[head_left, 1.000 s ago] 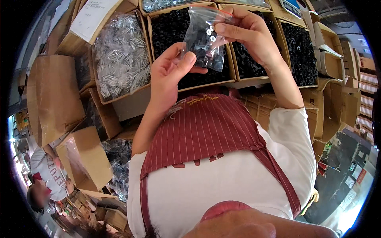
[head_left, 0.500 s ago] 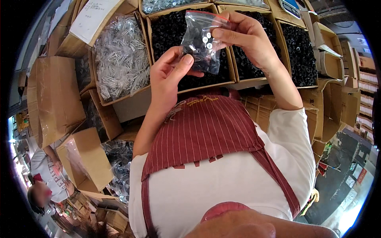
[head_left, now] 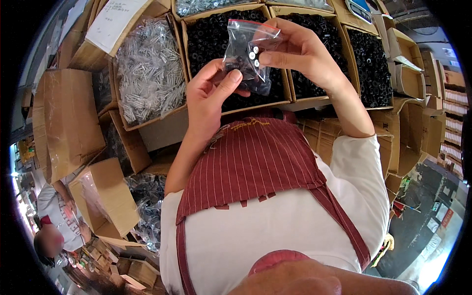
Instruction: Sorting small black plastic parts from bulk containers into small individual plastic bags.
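Note:
A clear zip bag (head_left: pixel 239 35) with a red line along its top edge hangs between my hands above the boxes. Inside it, several small white round discs (head_left: pixel 256 56) show beside dark pieces near the bottom. My left hand (head_left: pixel 212 91) pinches the bag's lower left side, thumb in front. At the bag's right side, my right hand (head_left: pixel 300 54) grips the plastic, with the thumb next to the discs and the other fingers partly behind. Below the bag is a cardboard box of black ring-shaped parts (head_left: pixel 206 42).
Left of that box stands one with bagged silvery screw-like pieces (head_left: pixel 150 73). More black parts (head_left: pixel 369 69) fill boxes at the right. A written sheet (head_left: pixel 115 24) lies on a flap. An open carton (head_left: pixel 110 196) stands lower left, near another person (head_left: pixel 59 216).
The bag has dropped slightly and shifted a little left at its lower part. My right hand has come slightly down with it, and both hands keep their hold.

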A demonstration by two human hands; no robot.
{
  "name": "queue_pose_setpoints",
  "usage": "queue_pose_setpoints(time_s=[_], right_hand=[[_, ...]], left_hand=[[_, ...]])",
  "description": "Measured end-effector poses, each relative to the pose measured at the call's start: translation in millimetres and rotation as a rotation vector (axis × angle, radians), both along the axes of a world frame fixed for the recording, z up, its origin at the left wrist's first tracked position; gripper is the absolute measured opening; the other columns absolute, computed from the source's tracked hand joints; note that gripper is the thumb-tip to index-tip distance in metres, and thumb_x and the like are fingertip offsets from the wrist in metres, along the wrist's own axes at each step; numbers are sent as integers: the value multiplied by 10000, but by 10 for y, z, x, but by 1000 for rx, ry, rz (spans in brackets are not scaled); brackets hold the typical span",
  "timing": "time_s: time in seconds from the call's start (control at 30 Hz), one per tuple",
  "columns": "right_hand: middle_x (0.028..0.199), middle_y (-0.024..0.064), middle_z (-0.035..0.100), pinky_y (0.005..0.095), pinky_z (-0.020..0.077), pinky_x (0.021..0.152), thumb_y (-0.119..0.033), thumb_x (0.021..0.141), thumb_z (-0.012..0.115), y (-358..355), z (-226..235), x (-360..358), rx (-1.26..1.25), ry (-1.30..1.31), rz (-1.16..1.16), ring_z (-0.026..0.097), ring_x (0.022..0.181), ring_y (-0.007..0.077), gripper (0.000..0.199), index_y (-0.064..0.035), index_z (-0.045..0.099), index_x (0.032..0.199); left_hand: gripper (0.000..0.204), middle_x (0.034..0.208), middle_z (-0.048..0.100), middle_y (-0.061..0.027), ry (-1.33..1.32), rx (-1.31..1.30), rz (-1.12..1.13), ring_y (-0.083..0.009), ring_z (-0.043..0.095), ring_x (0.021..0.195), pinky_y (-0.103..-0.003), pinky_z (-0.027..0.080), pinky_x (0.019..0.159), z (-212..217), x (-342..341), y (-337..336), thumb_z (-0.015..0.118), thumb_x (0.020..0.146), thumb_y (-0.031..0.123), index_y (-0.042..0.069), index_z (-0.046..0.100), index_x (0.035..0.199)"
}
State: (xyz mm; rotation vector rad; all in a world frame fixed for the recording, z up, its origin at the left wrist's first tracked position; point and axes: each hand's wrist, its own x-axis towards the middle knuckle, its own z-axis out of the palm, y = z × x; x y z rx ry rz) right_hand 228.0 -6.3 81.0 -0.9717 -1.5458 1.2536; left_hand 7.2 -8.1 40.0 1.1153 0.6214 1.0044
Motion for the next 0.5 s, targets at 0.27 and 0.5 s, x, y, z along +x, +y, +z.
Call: queue_pose_setpoints(time_s=[0.27, 0.5], right_hand=[[1003, 72, 668, 312, 583, 798, -67, 937, 650, 87, -104, 111, -168, 115, -21, 695, 874, 163, 238, 19, 611, 1155], [1008, 88, 672, 305, 580, 789, -79, 941, 648, 76, -123, 105, -205, 107, -85, 709, 845, 180, 274, 36, 595, 1184]], left_hand=[[294, 1040, 679, -94, -110, -226, -42, -168, 668, 885, -352, 612, 693, 52, -32, 1, 595, 986, 176, -45, 638, 1176], [332, 1105, 666, -119, -58, -43, -38, -182, 669, 938, -352, 619, 729, 16, -13, -34, 647, 932, 65, -71, 599, 1231]])
